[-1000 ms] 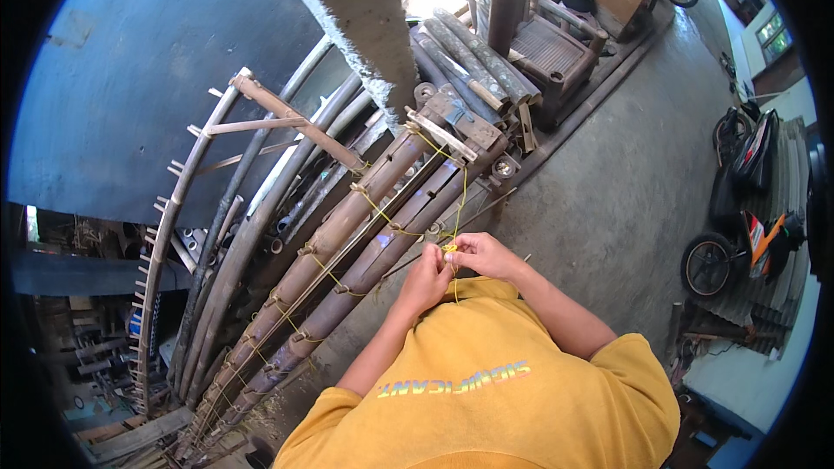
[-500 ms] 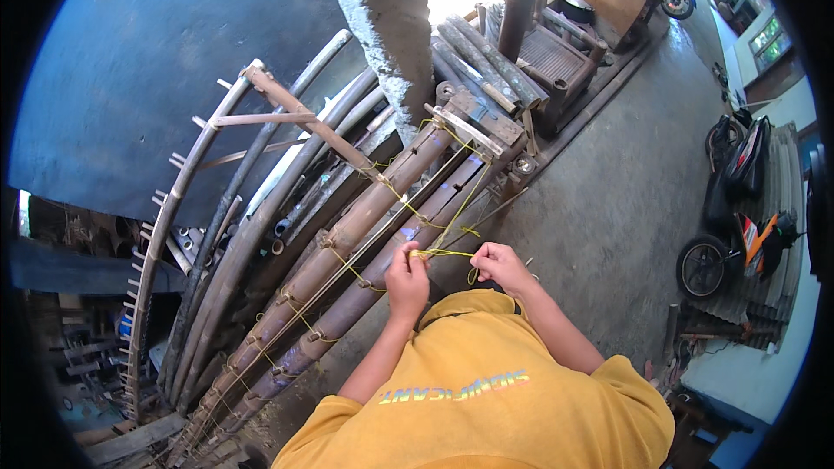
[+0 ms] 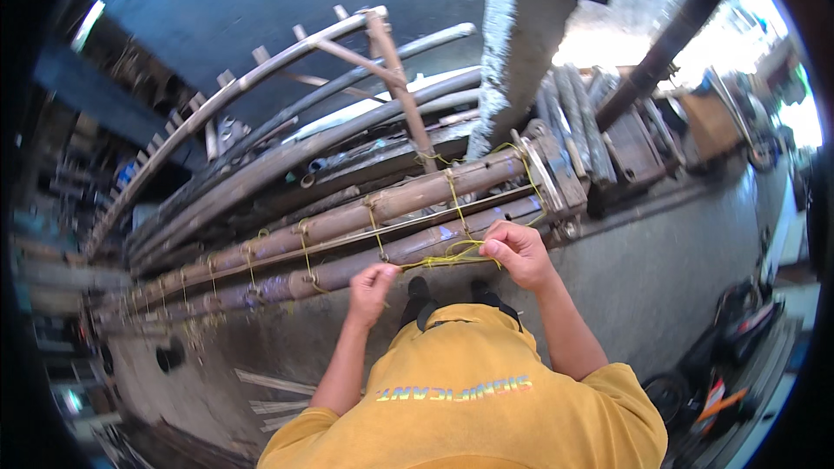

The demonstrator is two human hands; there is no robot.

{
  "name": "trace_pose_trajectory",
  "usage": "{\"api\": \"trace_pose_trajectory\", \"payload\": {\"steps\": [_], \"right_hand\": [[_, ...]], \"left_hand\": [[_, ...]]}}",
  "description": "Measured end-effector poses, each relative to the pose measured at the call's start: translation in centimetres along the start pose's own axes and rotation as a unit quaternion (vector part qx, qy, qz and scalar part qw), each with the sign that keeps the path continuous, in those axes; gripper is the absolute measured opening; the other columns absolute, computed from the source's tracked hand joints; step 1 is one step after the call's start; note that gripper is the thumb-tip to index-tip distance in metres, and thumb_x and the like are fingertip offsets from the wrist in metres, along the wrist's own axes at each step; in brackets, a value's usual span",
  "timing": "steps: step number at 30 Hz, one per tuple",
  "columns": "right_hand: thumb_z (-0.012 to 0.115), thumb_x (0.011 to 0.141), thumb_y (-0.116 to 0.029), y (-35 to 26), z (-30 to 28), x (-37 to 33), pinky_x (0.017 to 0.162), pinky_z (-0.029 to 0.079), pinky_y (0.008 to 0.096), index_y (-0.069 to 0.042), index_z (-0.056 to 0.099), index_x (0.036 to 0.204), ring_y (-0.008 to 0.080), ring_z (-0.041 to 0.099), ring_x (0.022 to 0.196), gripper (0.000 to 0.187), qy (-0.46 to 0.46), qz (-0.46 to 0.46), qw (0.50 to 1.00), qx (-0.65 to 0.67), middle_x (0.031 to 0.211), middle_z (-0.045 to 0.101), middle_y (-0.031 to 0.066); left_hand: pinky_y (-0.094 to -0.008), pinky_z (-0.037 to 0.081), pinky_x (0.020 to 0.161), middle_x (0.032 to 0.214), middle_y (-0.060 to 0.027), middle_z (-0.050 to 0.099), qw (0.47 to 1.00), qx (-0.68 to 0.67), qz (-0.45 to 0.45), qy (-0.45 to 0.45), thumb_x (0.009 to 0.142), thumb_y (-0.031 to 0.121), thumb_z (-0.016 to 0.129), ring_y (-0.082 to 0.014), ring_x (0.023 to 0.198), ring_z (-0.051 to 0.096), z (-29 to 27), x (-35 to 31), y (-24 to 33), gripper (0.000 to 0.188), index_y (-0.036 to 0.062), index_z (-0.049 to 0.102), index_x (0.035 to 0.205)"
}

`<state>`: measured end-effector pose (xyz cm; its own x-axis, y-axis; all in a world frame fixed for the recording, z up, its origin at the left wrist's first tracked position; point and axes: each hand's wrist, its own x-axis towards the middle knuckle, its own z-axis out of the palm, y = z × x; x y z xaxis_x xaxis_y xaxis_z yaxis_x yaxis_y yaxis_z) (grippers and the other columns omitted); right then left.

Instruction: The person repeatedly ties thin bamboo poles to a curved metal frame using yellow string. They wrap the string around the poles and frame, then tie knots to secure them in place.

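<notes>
I stand in a yellow shirt over a row of long bamboo poles [image 3: 347,221] lashed together at intervals with yellow cord. My left hand [image 3: 373,288] pinches one end of a yellow cord [image 3: 447,256] just in front of the nearest pole. My right hand [image 3: 517,252] grips the other part of the same cord, which loops between the two hands and runs up over the poles near their right end [image 3: 556,178].
A rough concrete post [image 3: 521,43] rises behind the poles. Curved bamboo frames [image 3: 252,87] lie beyond them. More poles and timber [image 3: 608,135] are stacked at the right. Motorbikes [image 3: 730,365] stand at the lower right on the concrete floor [image 3: 660,269].
The view has swung round, so the poles now run across the picture. My hands have moved apart along the yellow cord, the left one lower, the right one near the poles' end.
</notes>
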<state>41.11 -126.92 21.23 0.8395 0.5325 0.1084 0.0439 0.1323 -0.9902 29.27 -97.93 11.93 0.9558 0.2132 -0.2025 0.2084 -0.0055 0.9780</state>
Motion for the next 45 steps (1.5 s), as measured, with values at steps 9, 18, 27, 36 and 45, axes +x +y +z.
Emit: {"api": "trace_pose_trajectory", "payload": {"steps": [9,18,27,36,45], "right_hand": [[0.062,0.096,-0.015,1.4,5.8,5.9,0.083,0.046,0.0299,-0.001,0.066,0.094,0.0158,0.059,0.089,0.014,-0.227,0.007,0.974,-0.005,0.093,0.064,0.0059],[0.065,0.097,-0.017,7.2,19.4,2.8,0.08,0.052,0.0299,0.001,0.07,0.105,0.0151,0.066,0.088,0.021,-0.503,0.038,0.856,-0.11,0.093,0.071,0.0092],[0.058,0.097,-0.004,8.9,41.6,-3.2,0.083,0.054,0.0305,0.002,0.055,0.12,0.017,0.069,0.093,0.024,-0.68,0.062,0.725,-0.096,0.097,0.071,0.0112],[0.058,0.097,-0.001,12.2,61.7,-8.0,0.074,0.053,0.028,-0.002,0.044,0.106,0.0148,0.067,0.087,0.017,-0.72,0.003,0.692,-0.049,0.092,0.068,0.0109],[0.059,0.095,0.0,16.2,78.5,-6.6,0.076,0.051,0.0297,-0.005,0.047,0.099,0.0168,0.066,0.086,0.013,-0.734,0.116,0.668,0.024,0.084,0.064,0.0078]], "left_hand": [[-0.0197,0.026,0.043,0.06,0.0107,0.037,0.788,-0.174,0.095,0.583,0.101,0.027,0.061,0.0008,0.049,0.03,-10.5,-15.5,-0.7,0.02,0.0095,0.061,0.091],[-0.0298,0.051,0.075,0.087,-0.0041,0.07,0.615,0.144,-0.015,0.775,0.099,0.018,0.062,-0.0119,0.081,0.063,-11.2,-37.4,-6.3,0.018,0.0016,0.067,0.098],[-0.0344,0.054,0.083,0.103,-0.0141,0.069,0.77,0.044,-0.054,0.634,0.095,0.032,0.068,-0.0227,0.089,0.068,-14.1,-35.0,-8.9,0.037,0.002,0.066,0.117],[-0.0282,0.051,0.085,0.105,-0.0067,0.07,0.776,-0.16,0.02,0.61,0.101,0.029,0.061,-0.012,0.095,0.064,-22.3,-40.5,-8.5,0.036,-0.0018,0.065,0.12],[-0.0291,0.051,0.073,0.088,-0.0063,0.07,0.685,-0.125,-0.045,0.717,0.102,0.023,0.056,-0.0126,0.079,0.065,-36.6,-43.7,-16.3,0.026,-0.0009,0.066,0.109]]}}
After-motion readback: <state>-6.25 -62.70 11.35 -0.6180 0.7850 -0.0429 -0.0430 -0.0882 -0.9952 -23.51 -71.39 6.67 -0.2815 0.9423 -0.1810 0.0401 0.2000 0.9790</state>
